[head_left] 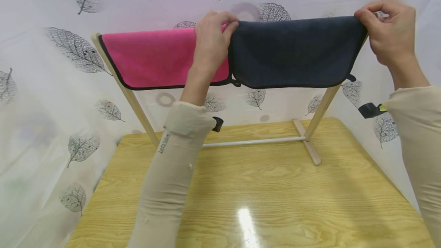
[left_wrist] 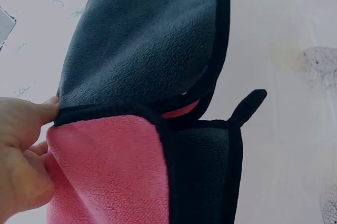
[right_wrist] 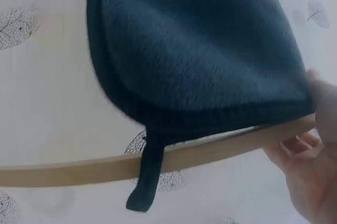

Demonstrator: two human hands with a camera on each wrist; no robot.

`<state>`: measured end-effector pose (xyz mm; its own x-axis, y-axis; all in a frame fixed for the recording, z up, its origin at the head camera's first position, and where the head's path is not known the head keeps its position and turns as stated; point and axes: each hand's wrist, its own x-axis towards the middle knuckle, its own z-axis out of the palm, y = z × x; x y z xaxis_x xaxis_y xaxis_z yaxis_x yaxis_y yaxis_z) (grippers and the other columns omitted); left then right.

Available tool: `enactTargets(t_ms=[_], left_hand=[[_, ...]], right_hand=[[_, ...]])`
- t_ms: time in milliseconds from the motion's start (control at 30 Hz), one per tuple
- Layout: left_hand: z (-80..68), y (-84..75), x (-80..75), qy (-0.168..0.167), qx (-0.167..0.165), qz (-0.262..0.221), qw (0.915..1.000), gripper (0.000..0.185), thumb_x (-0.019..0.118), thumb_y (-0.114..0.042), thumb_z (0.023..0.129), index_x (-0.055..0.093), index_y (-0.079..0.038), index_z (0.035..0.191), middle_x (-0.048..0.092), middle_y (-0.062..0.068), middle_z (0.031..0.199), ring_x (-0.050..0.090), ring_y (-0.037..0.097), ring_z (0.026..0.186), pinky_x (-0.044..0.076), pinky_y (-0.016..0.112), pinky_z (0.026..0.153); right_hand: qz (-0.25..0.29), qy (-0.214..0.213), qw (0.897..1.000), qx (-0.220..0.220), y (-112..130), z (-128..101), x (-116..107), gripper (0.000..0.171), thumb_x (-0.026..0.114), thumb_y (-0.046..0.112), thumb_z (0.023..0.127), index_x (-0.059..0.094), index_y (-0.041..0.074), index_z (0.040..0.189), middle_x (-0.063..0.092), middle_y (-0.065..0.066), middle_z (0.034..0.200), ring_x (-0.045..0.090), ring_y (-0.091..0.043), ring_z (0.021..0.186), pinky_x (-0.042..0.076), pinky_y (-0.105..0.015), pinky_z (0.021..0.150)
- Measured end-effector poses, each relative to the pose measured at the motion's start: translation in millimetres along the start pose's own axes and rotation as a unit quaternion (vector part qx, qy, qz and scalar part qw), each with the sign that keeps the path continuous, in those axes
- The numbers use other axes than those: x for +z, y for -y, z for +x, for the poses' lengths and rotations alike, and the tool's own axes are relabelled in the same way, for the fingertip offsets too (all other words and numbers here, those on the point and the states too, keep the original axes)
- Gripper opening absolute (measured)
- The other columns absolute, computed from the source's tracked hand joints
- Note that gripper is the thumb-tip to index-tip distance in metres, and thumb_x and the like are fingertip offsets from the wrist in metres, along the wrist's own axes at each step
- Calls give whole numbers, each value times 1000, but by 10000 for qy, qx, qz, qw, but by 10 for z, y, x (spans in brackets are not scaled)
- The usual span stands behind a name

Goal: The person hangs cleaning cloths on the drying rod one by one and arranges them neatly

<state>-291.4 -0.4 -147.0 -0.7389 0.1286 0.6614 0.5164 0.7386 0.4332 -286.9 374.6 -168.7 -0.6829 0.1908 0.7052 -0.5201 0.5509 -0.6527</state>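
The dark grey towel (head_left: 293, 51) hangs folded over the top rail of a wooden rack (head_left: 318, 116), which the cloth itself hides; only the legs and lower bar show. Its back half is out of sight. At nine o'clock, a pink towel (head_left: 155, 56) hangs just beside it, edges meeting. The left hand (head_left: 211, 41) pinches the grey towel's top left corner, fingers curled; the right hand (head_left: 389, 26) pinches its top right corner. The rack stands on a wooden table (head_left: 275, 190).
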Motion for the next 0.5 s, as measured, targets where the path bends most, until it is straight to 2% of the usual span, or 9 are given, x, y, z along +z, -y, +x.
enactTargets(t_ms=[100, 200, 333, 400, 433, 500], left_hand=[[5, -1, 10, -25, -5, 19, 10000, 26, 63, -28, 104, 78, -20, 123, 74, -1, 113, 60, 12, 109, 34, 22, 101], [4, -5, 13, -42, -2, 10, 10000, 27, 62, -28, 105, 77, -20, 126, 74, -1, 114, 62, 12, 109, 35, 21, 101], [-12, -6, 7, -57, -173, -397, 9990, 30, 59, -24, 106, 69, -16, 133, 73, 3, 117, 64, 15, 105, 43, 17, 95], [-20, 0, 9, -116, -219, -559, 9981, 27, 59, -24, 106, 65, -13, 130, 73, 4, 118, 63, 17, 104, 46, 16, 92], [-20, 6, 12, -157, -203, -558, 9981, 26, 60, -24, 105, 65, -11, 127, 73, 5, 117, 63, 18, 103, 48, 17, 90], [-17, 16, 18, -173, -131, -375, 9991, 25, 61, -26, 105, 68, -11, 123, 72, 5, 117, 63, 18, 106, 45, 18, 95]], right_hand=[[-153, 224, 9995, -149, -41, -2, -32, 15, 69, 14, 100, 79, 13, 112, 57, 15, 105, 46, -4, 99, 43, -8, 75], [-276, 476, 9979, -337, -69, 2, -65, 17, 68, 12, 101, 78, 14, 114, 56, 17, 108, 43, -3, 105, 41, -13, 83], [-592, 541, 9953, -550, -64, 24, -71, 20, 65, 16, 103, 77, 7, 116, 53, 21, 103, 41, 0, 105, 35, -18, 89], [-716, 499, 9945, -576, -52, 37, -62, 24, 65, 18, 103, 77, 2, 115, 52, 21, 97, 41, 1, 102, 32, -19, 90], [-724, 490, 9949, -510, -45, 42, -58, 25, 65, 19, 103, 77, 1, 115, 51, 21, 96, 41, 1, 101, 32, -19, 90], [-748, 416, 9953, -461, -35, 52, -48, 25, 66, 20, 103, 78, 0, 113, 51, 20, 92, 41, 1, 99, 31, -19, 89]])
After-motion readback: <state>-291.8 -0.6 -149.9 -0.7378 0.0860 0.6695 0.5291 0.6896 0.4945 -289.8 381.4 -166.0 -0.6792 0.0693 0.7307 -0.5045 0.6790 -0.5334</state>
